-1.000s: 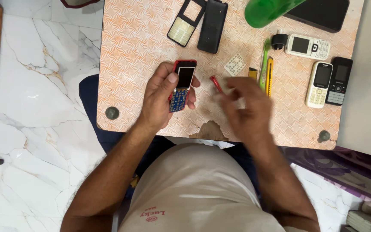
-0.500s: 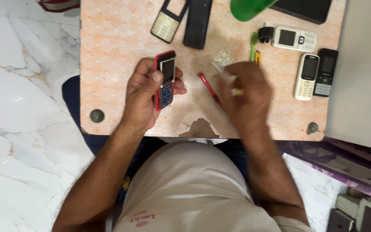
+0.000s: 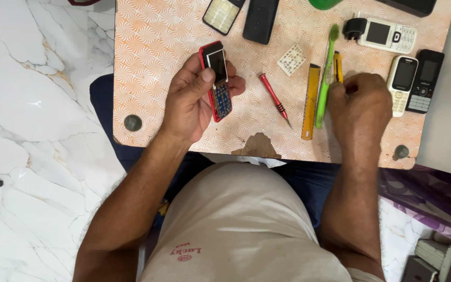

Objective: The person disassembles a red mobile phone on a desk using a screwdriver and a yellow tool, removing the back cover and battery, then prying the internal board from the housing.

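Both bare forearms reach forward from the body over the near edge of the small orange-patterned lap table [image 3: 157, 62]. The left hand [image 3: 191, 99] is raised just above the tabletop, palm turned inward, its fingers curled tight around a small red-framed keypad phone with its front cover off [image 3: 216, 81]; the thumb presses on the edge beside the screen, and the phone stands tilted, screen end away from the body. The right hand [image 3: 361, 107] rests knuckles-up on the table further right, fingers folded together into a loose fist; its fingertips close on the near end of a short yellow-handled tool [image 3: 337, 67], though the grip itself is hidden under the hand. Just left of that hand lie a green toothbrush [image 3: 325, 78] and a yellow flat ruler-like bar [image 3: 310, 102], side by side. A red-handled slim screwdriver [image 3: 273, 99] lies between the two hands, touched by neither.
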